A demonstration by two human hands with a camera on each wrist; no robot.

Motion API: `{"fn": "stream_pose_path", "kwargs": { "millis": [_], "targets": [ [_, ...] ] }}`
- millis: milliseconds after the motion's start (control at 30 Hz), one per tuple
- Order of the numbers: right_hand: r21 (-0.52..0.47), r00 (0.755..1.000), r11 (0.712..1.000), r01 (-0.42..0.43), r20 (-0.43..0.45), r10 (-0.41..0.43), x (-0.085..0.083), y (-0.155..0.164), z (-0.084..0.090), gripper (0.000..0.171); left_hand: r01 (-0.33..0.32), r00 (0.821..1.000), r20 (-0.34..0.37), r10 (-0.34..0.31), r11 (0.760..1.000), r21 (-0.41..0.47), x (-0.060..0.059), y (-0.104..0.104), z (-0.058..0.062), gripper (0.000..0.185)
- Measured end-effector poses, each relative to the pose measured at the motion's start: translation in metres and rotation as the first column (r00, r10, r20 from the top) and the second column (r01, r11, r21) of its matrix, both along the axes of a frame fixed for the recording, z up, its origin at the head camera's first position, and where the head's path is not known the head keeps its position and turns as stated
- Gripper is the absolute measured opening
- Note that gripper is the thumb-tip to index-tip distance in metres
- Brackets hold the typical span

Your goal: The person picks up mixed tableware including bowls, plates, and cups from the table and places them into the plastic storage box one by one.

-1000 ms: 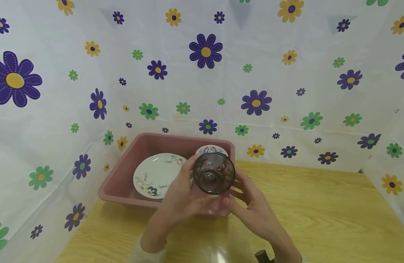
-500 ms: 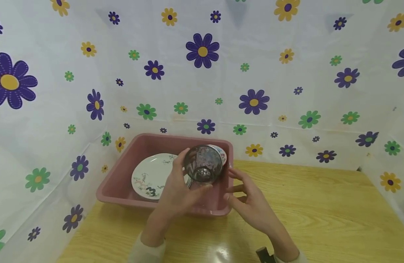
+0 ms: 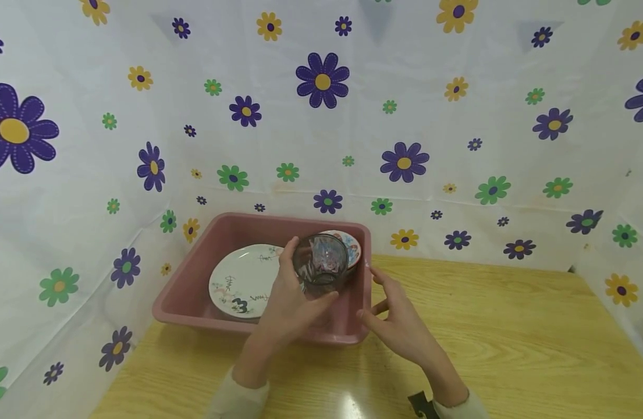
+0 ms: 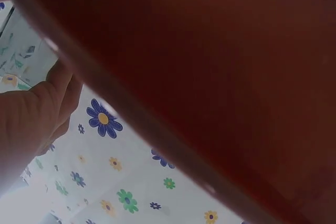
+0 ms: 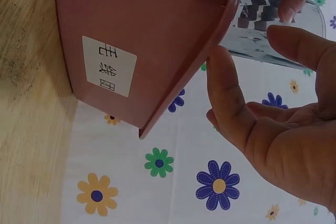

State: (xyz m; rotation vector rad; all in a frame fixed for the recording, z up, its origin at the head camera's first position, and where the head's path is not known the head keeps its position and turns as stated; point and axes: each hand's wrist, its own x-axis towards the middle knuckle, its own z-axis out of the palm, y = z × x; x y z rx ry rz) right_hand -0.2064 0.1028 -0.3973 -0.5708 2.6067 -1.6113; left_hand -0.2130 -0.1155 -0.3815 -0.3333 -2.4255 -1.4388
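My left hand (image 3: 287, 311) grips a dark see-through drinking glass (image 3: 323, 262) with thumb and fingers round its side, over the right part of a pink plastic basin (image 3: 206, 323). The glass tilts, its mouth facing the head camera. In the right wrist view, fingers of the other hand show on the glass (image 5: 257, 17). My right hand (image 3: 402, 329) is at the basin's right rim, holding nothing, its fingers loosely bent. One of its fingertips is right at that rim in the right wrist view. The basin wall fills most of the left wrist view.
Inside the basin lie a white plate (image 3: 242, 288) with dark markings and, at the back right, a round dish (image 3: 352, 250) with a red and blue print, partly behind the glass. A handwritten label (image 5: 109, 66) is on the basin's outside. A flowered sheet (image 3: 457, 192) borders the wooden table (image 3: 483, 326).
The right hand has let go of the glass and moved slightly away to the basin's right rim. The left hand has carried the glass a little left over the basin.
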Motion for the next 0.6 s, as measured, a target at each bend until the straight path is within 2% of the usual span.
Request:
{"fn": "stream_pose_path", "kwargs": {
  "millis": [167,433,600],
  "targets": [
    [0.022,1.000,0.999,0.027,0.011,-0.027,-0.003,0.002,-0.003,0.082,-0.032,0.999,0.011,0.033,0.998,-0.053,-0.005,0.002,-0.004,0.110],
    [0.032,0.999,0.999,0.024,0.028,-0.025,-0.006,0.003,-0.006,0.084,-0.007,0.999,-0.033,0.003,0.991,-0.131,-0.011,0.001,-0.011,0.102],
    [0.026,0.998,1.000,0.015,0.055,-0.016,-0.007,0.004,-0.009,0.087,-0.032,0.999,-0.044,0.025,0.983,-0.179,-0.012,0.000,-0.014,0.102]
  ]
}}
